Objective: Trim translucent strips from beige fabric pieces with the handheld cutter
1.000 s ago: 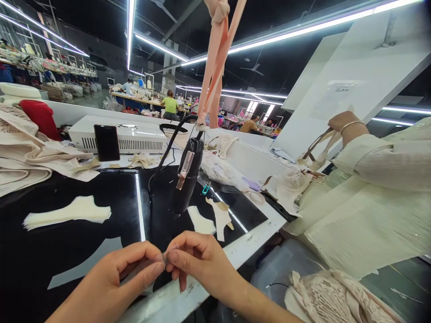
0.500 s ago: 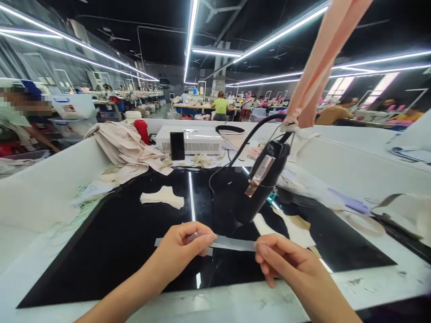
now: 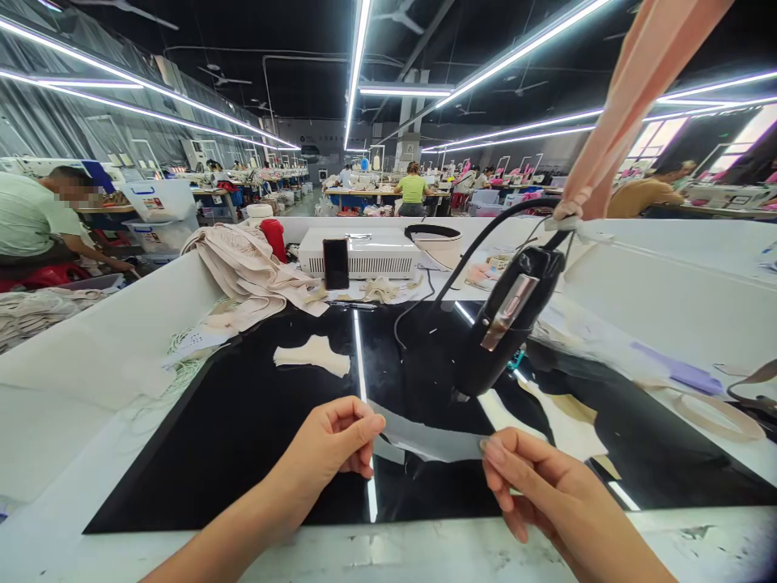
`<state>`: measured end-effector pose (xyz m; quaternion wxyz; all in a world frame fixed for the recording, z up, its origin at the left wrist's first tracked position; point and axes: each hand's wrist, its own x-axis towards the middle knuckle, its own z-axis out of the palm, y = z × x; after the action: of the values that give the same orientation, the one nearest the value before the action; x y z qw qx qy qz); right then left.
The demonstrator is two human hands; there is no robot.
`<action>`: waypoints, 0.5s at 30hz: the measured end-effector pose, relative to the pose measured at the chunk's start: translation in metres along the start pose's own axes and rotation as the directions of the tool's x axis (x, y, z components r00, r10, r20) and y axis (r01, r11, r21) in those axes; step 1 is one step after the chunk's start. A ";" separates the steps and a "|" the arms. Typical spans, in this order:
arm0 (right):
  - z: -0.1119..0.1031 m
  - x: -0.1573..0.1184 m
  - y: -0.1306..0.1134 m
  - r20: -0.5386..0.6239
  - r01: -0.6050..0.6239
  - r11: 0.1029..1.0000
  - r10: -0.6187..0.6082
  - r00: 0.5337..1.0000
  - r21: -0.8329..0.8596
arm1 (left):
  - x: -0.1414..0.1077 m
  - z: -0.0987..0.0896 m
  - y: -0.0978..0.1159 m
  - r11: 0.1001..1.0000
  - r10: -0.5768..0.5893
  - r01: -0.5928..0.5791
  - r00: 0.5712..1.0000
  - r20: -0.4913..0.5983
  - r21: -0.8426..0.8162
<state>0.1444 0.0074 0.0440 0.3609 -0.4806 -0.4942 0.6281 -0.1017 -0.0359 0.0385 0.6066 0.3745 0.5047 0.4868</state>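
A translucent whitish strip [image 3: 434,441] stretches between my hands above the black glossy board [image 3: 243,453], sagging slightly in the middle. My left hand [image 3: 337,441] pinches it near its left end, thumb against forefinger. At the other end, my right hand [image 3: 534,478] grips it between thumb and fingertips. Behind the strip, a black handheld tool [image 3: 503,324] with a cable hangs tilted from a knotted pink cloth strap [image 3: 625,121]. Cream fabric pieces [image 3: 567,417] lie beyond my right hand. Another cream cut piece [image 3: 312,355] rests on the board at the left.
Beige fabric [image 3: 243,263] is heaped at the back left. A white vented box [image 3: 376,253] stands behind a phone [image 3: 336,264]. White side walls [image 3: 685,283] border the workplace. A person [image 3: 36,214] bends over at the far left; others sit farther back.
The view has swung left, so the scene sits farther right. The strip now spreads wider and sags, and its tail no longer shows left of my left hand. Both hands still pinch it.
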 end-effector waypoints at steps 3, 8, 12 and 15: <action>0.000 0.001 0.002 0.054 -0.107 0.991 0.103 0.993 0.075 | -0.002 0.001 0.003 0.999 -0.032 0.032 0.999 0.001 -0.042; 0.000 -0.002 0.001 0.164 -0.292 0.942 0.265 0.950 0.167 | -0.004 0.001 0.007 0.991 -0.077 0.076 0.997 0.002 -0.114; 0.002 -0.005 0.004 0.203 -0.285 0.943 0.249 0.947 0.170 | -0.004 -0.001 0.006 0.989 -0.075 0.075 0.997 0.003 -0.126; 0.004 -0.005 0.004 0.179 -0.219 0.970 0.198 0.964 0.104 | -0.003 -0.004 0.006 0.994 -0.058 0.057 0.998 -0.007 -0.097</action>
<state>0.1427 0.0003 0.0413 0.2787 -0.4523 -0.4299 0.7300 -0.1064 -0.0379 0.0440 0.6355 0.3277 0.4941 0.4946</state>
